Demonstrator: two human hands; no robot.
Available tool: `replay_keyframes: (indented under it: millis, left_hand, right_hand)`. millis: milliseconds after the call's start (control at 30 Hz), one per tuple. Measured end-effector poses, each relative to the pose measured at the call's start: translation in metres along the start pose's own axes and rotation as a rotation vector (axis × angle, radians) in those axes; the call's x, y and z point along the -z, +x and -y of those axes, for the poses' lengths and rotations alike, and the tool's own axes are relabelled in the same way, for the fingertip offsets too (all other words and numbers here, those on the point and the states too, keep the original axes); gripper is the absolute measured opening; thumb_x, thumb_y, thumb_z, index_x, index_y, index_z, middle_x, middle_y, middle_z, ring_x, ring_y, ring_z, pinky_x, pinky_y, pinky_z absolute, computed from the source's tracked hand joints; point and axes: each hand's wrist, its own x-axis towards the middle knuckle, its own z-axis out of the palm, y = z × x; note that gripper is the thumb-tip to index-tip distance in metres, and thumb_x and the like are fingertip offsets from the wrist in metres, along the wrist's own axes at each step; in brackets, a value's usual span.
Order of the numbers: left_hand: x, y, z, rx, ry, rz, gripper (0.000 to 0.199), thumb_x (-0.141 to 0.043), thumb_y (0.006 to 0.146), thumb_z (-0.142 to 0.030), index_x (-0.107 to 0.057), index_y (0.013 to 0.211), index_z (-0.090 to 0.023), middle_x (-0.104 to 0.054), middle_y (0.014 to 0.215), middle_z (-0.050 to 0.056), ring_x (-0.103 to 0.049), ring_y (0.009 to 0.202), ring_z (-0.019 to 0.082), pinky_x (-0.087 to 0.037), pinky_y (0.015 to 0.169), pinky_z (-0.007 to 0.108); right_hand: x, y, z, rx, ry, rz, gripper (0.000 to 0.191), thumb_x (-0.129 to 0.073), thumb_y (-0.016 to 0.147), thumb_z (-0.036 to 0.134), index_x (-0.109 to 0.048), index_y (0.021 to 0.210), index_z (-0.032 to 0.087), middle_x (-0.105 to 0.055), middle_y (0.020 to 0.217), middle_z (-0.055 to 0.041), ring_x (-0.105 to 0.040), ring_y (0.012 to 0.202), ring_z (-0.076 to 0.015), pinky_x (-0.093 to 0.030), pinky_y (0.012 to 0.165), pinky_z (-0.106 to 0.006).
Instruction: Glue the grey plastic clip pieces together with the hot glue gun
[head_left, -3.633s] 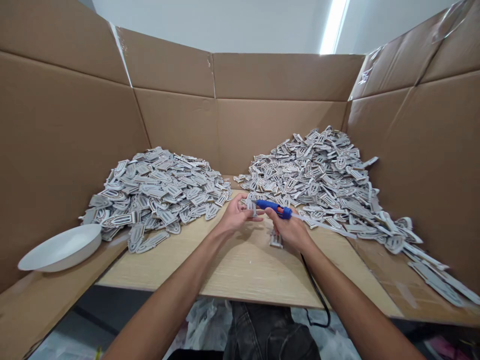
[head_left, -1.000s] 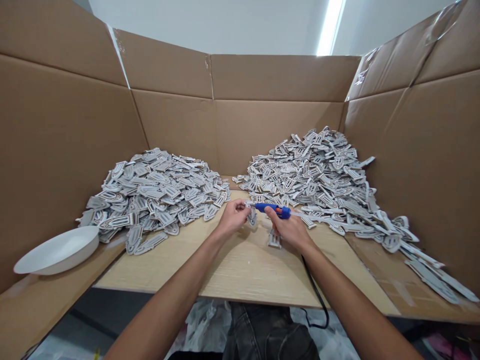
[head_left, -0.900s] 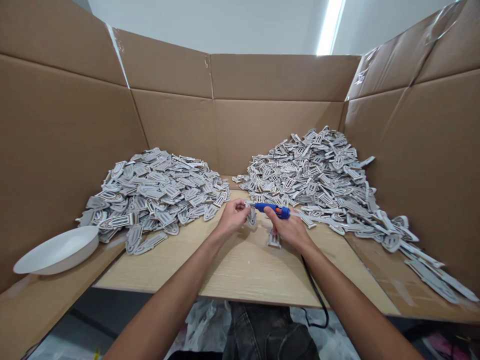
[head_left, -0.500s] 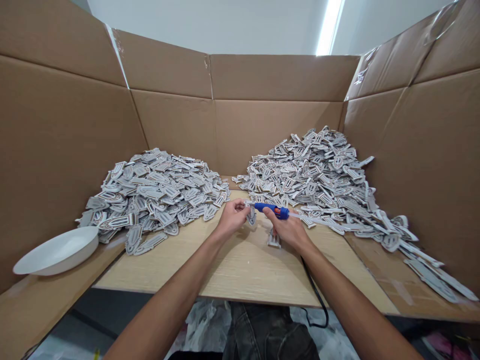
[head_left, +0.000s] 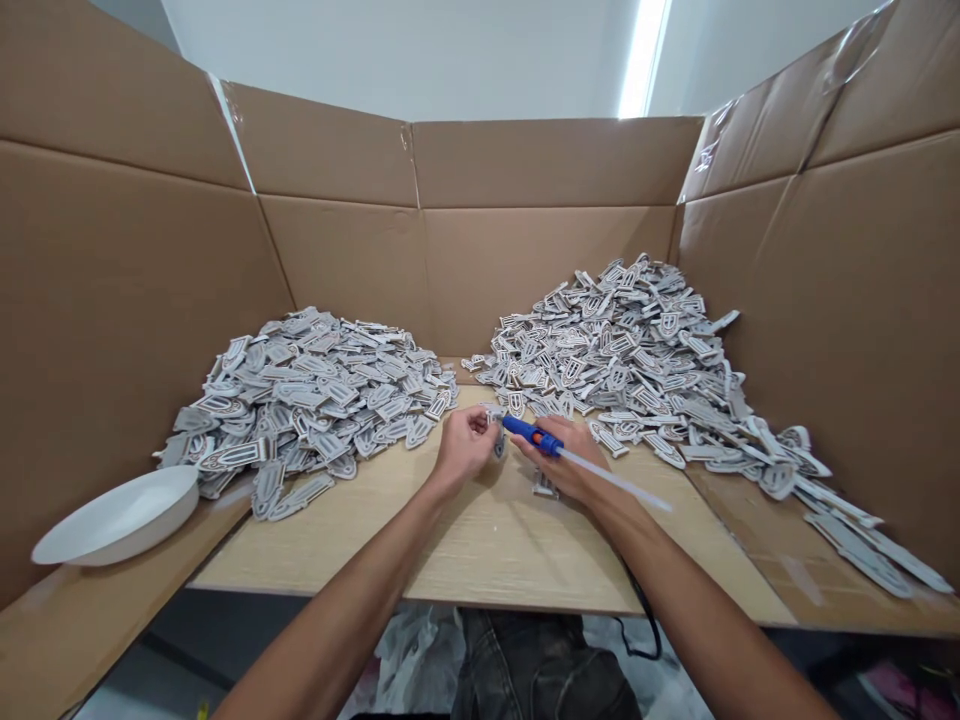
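My right hand [head_left: 568, 460] is closed around a blue hot glue gun [head_left: 531, 433]. A long translucent glue stick [head_left: 619, 480] sticks out of its rear end. Pinched in the fingertips of my left hand [head_left: 463, 442] is a small grey cut-out piece [head_left: 499, 443], its nearer end hanging down. The gun's nozzle end is at this piece; whether it touches cannot be made out. Below my right hand, partly hidden by it, shows another grey cut-out piece [head_left: 544, 486].
Heaps of similar pieces lie at the left [head_left: 315, 385] and the right [head_left: 607, 335]. A white bowl [head_left: 120, 515] stands at the far left. Tall cardboard walls [head_left: 555, 260] enclose the wooden tabletop [head_left: 480, 560]. A black cord [head_left: 646, 610] hangs beside my right forearm.
The glue gun has turned, so its rear end and glue stick now point more toward me. My right hand has shifted slightly left. The view has tilted a little.
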Motion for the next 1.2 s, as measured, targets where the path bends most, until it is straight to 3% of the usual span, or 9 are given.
replay_keyframes:
  millis: [167,300,600,700,833,900,967,1067,1200]
  left_hand:
    - [-0.001,0.000,0.001,0.030,-0.039,0.010,0.020,-0.074,0.074,-0.034,-0.068,0.069,-0.015,-0.069,0.068,0.005,-0.058,0.058,0.015,-0.042,0.052,0.023]
    - [-0.001,0.002,0.002,0.087,-0.054,0.003,0.022,-0.075,0.073,-0.035,-0.067,0.071,-0.015,-0.066,0.063,0.003,-0.051,0.047,0.011,-0.040,0.046,0.021]
    - [0.000,0.000,0.002,0.333,0.005,-0.108,0.022,-0.076,0.074,-0.031,-0.063,0.065,-0.016,-0.061,0.051,0.001,-0.056,0.042,0.014,-0.040,0.043,0.022]
    - [0.025,0.015,-0.008,0.343,0.104,-0.234,0.025,-0.073,0.074,-0.024,-0.057,0.057,-0.018,-0.058,0.047,0.001,-0.056,0.042,0.016,-0.042,0.047,0.024]
    - [0.095,0.059,-0.041,0.320,0.295,-0.502,0.020,-0.066,0.079,-0.020,-0.058,0.061,-0.018,-0.061,0.055,0.004,-0.068,0.064,0.025,-0.052,0.066,0.033]
    - [0.127,0.077,-0.059,0.279,0.387,-0.644,0.009,-0.067,0.080,-0.022,-0.062,0.076,-0.015,-0.069,0.078,0.011,-0.071,0.093,0.033,-0.054,0.084,0.041]
    - [0.141,0.084,-0.067,0.226,0.455,-0.727,0.023,-0.071,0.079,-0.023,-0.064,0.097,-0.011,-0.067,0.110,0.020,-0.060,0.122,0.038,-0.048,0.101,0.046]
    - [0.122,0.073,-0.054,0.046,0.578,-0.695,0.041,-0.072,0.079,-0.021,-0.060,0.117,-0.012,-0.055,0.134,0.021,-0.050,0.135,0.035,-0.041,0.113,0.045]
    - [0.054,0.041,-0.008,-0.038,0.697,-0.337,0.026,-0.064,0.084,-0.021,-0.065,0.109,-0.014,-0.062,0.115,0.016,-0.062,0.114,0.031,-0.048,0.105,0.045]
  right_hand:
    - [0.000,0.002,0.002,-0.066,-0.230,-0.149,0.046,-0.050,0.101,0.057,-0.071,0.085,0.019,-0.070,0.083,-0.0103,-0.061,0.065,-0.0192,-0.033,0.060,-0.029]
    - [0.003,0.004,-0.002,-0.142,-0.074,-0.252,0.055,-0.047,0.099,0.064,-0.066,0.072,0.020,-0.069,0.076,-0.0087,-0.060,0.065,-0.0188,-0.035,0.064,-0.028]
    - [0.009,0.007,-0.004,-0.463,0.202,-0.217,0.059,-0.047,0.091,0.071,-0.058,0.059,0.023,-0.057,0.056,-0.0023,-0.045,0.054,-0.0164,-0.031,0.056,-0.029]
    - [0.010,0.006,-0.006,-0.445,0.243,-0.203,0.060,-0.046,0.091,0.072,-0.055,0.057,0.023,-0.057,0.056,-0.0026,-0.046,0.054,-0.0172,-0.032,0.056,-0.029]
    - [0.006,0.007,-0.010,-0.454,0.252,-0.177,0.060,-0.045,0.090,0.073,-0.055,0.057,0.024,-0.054,0.054,-0.0016,-0.044,0.054,-0.0178,-0.031,0.057,-0.030]
    - [0.004,0.008,-0.009,-0.460,0.252,-0.170,0.060,-0.044,0.090,0.073,-0.055,0.058,0.024,-0.054,0.055,-0.0018,-0.044,0.055,-0.0182,-0.032,0.058,-0.030]
    - [0.004,0.009,-0.008,-0.468,0.246,-0.146,0.059,-0.044,0.091,0.072,-0.057,0.060,0.024,-0.056,0.057,-0.0028,-0.047,0.057,-0.0191,-0.032,0.059,-0.030]
    - [0.004,0.011,-0.007,-0.484,0.214,-0.089,0.056,-0.043,0.093,0.068,-0.061,0.063,0.024,-0.060,0.061,-0.0047,-0.052,0.061,-0.0209,-0.033,0.060,-0.030]
    - [0.005,0.010,-0.011,-0.533,0.130,-0.046,0.057,-0.042,0.097,0.067,-0.070,0.073,0.023,-0.069,0.072,-0.0081,-0.061,0.069,-0.0236,-0.035,0.062,-0.030]
